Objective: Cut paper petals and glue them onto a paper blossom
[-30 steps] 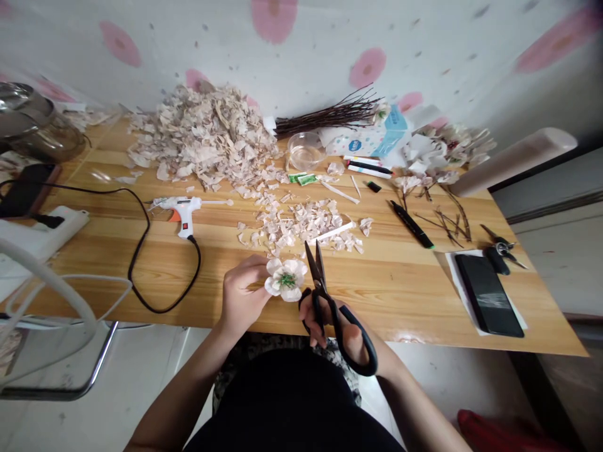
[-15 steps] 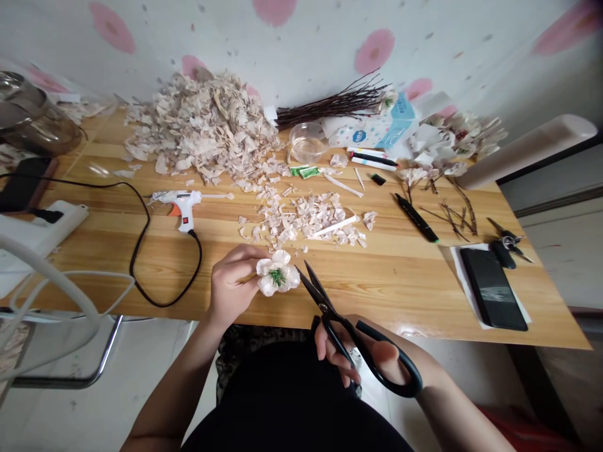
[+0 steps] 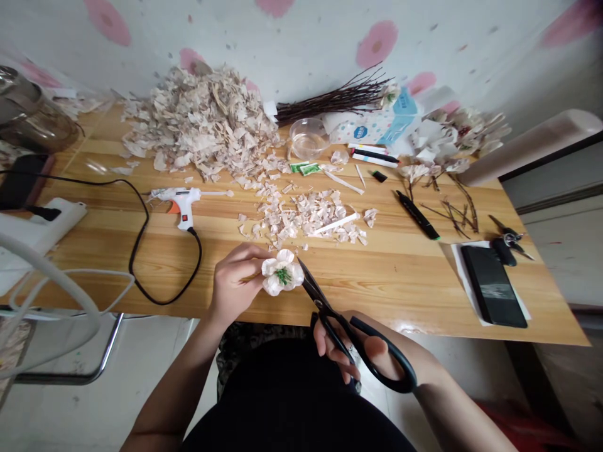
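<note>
A small white flower with a green centre (image 3: 282, 274) faces up near the table's front edge. My left hand (image 3: 238, 282) is closed on it from behind, and the fingers hide whatever lies under the petals. In my right hand (image 3: 342, 351) are black-handled scissors (image 3: 323, 306), with thumb and fingers through the loops. The blades point up and left, nearly together, and their tips reach the flower's right petals. I cannot tell whether they touch a petal. Small pale scraps (image 3: 320, 216) lie just beyond the flower.
A white glue gun (image 3: 183, 204) with a looping black cord lies on the left. Behind stand a large heap of pale petals (image 3: 207, 125), dark twigs (image 3: 334, 100) and a clear bowl (image 3: 308, 139). Rightward are a green-tipped marker (image 3: 417, 215), a phone (image 3: 492, 285) and keys (image 3: 509, 242).
The scissor blades have come closer together, and their tips have moved up beside the petals. My left hand has shifted slightly right with the flower.
</note>
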Available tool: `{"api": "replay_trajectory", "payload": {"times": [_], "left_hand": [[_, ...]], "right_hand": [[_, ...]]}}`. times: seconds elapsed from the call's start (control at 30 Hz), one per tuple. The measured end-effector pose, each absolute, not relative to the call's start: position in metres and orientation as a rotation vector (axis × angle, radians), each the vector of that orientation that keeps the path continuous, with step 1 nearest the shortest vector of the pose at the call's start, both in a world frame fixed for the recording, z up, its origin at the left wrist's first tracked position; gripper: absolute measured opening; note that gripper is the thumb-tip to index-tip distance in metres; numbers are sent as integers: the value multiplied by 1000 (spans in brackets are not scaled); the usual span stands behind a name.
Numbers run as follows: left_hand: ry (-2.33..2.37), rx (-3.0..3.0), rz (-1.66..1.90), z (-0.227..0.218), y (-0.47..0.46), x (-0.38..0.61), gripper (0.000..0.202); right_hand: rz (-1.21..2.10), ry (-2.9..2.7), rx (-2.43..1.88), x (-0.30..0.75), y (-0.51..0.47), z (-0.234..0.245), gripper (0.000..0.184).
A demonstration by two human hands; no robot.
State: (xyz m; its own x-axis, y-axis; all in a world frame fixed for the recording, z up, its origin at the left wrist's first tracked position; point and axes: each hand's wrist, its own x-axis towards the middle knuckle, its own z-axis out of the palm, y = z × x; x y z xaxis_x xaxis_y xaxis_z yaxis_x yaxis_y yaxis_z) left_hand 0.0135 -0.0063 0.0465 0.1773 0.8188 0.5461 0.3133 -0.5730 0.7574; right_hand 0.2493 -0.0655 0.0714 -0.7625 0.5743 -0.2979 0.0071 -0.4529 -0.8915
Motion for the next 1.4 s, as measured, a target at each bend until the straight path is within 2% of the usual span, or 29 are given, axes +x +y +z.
{"api": "replay_trajectory", "payload": {"times": [1.4], "left_hand": [[1070, 1945, 1366, 45, -9, 14, 16]], "right_hand": [[2339, -1314, -888, 256, -71, 61, 78]]}}
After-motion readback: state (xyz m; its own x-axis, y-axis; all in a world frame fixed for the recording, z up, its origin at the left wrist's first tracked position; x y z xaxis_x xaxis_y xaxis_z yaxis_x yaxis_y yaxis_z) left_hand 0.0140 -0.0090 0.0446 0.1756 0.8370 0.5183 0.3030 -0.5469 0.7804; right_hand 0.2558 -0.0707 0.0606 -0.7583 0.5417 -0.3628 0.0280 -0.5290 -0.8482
